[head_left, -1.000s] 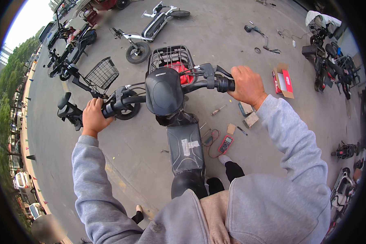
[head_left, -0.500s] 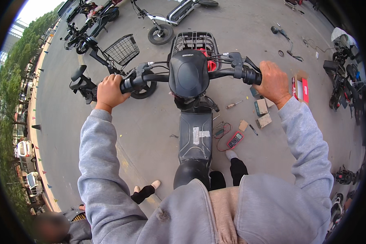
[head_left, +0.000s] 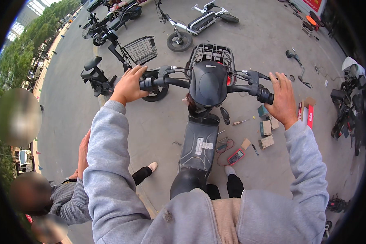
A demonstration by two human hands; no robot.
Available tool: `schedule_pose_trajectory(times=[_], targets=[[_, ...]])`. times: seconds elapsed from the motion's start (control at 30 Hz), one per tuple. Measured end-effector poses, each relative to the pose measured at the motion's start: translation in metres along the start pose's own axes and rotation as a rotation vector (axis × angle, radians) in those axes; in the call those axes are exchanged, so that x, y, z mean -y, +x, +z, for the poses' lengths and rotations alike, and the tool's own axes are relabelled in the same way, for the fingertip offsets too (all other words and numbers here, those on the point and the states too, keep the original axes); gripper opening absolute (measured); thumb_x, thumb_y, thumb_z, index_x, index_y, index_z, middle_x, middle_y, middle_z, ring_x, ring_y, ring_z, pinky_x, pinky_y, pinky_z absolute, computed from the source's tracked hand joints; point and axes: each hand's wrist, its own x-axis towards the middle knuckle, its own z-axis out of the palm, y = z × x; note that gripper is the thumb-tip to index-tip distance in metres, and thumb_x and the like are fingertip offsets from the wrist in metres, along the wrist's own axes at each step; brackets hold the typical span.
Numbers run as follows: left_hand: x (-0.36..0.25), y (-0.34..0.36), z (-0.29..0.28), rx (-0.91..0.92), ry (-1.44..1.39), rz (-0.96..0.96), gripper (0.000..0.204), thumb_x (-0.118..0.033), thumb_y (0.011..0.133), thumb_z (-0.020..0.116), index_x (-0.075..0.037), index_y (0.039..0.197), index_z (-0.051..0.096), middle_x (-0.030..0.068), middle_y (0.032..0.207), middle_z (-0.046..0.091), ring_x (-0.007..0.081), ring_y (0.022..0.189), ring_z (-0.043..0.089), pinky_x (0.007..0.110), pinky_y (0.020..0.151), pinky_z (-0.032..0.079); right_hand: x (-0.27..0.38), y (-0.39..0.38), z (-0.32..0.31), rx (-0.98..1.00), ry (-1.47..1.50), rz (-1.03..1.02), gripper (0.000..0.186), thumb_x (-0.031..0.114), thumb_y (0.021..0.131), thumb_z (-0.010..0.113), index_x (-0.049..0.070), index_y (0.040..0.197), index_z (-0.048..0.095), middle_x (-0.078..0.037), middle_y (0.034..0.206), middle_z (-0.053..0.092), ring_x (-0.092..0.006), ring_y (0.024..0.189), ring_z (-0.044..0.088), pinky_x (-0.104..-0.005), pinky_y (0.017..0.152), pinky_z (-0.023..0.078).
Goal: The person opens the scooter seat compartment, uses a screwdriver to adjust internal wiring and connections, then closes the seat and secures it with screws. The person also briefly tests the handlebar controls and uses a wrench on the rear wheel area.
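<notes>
An electric bike with a black headlight cover (head_left: 208, 83), a front rack basket (head_left: 201, 51) and a long black deck (head_left: 193, 140) patched with pale tape stands in front of me. My left hand (head_left: 128, 85) lies against the left grip (head_left: 147, 84), fingers stretched forward past it. At the right grip (head_left: 265, 96), my right hand (head_left: 282, 99) has its palm against the outer end and its fingers extended, slightly spread. Neither hand is wrapped round its grip. The brake levers stick out ahead of both grips.
Right of the bike lie a red multimeter (head_left: 236, 157), a screwdriver (head_left: 240, 122), small boxes (head_left: 266, 128) and a red-white carton (head_left: 306, 113). Another bike with a wire basket (head_left: 140, 49) stands ahead left; a white one (head_left: 201, 22) is farther ahead. Another person's arm (head_left: 84, 152) is close at my left.
Both my hands have loosened from round the grips, and their fingers now stretch forward. The handlebar sits lower and farther right in view. Another person's arm has come in at the left.
</notes>
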Motion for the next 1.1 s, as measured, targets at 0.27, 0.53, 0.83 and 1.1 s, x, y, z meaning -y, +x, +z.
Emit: schedule_pose_trajectory(times=[0.27,0.53,0.83,1.1], targets=[[-0.008,-0.001,0.008,-0.112,0.175,-0.019,0.052,-0.03,0.057,0.083,-0.006,0.098,0.062,0.011,0.096,0.065,0.0352,0.097,0.064,0.045,0.084,0.054,-0.01,0.0,0.009,-0.014,0.02,0.008,0.097,0.012,0.066,0.085,0.01,0.151,0.041,-0.019,0.147,0.044,-0.0425,0.142,0.039,-0.0538,0.121,0.03],[-0.004,0.001,0.011,-0.086,0.269,-0.024,0.053,-0.038,0.06,0.084,-0.007,0.098,0.065,0.0089,0.094,0.069,0.0306,0.093,0.068,0.042,0.079,0.057,-0.009,-0.004,0.013,-0.074,0.022,-0.02,0.094,0.01,0.065,0.084,0.009,0.15,0.044,-0.02,0.144,0.046,-0.0427,0.138,0.041,-0.05,0.117,0.035],[0.007,-0.015,0.031,-0.148,0.265,-0.117,0.05,-0.034,0.066,0.085,-0.01,0.106,0.066,0.0071,0.097,0.07,0.0293,0.099,0.069,0.042,0.085,0.058,0.001,0.001,0.019,-0.243,0.021,-0.102,0.072,0.008,0.067,0.082,0.006,0.133,0.052,-0.018,0.131,0.052,-0.0405,0.123,0.05,-0.048,0.104,0.044],[-0.062,-0.118,0.083,-0.365,0.24,-0.688,0.088,-0.032,0.084,0.079,-0.009,0.156,0.035,0.0212,0.162,0.032,0.0362,0.15,0.032,0.042,0.119,0.035,0.048,0.017,0.015,0.119,-0.029,-0.133,0.026,0.02,0.084,0.072,0.006,0.099,0.057,-0.016,0.087,0.072,-0.0406,0.08,0.07,-0.0513,0.068,0.054]])
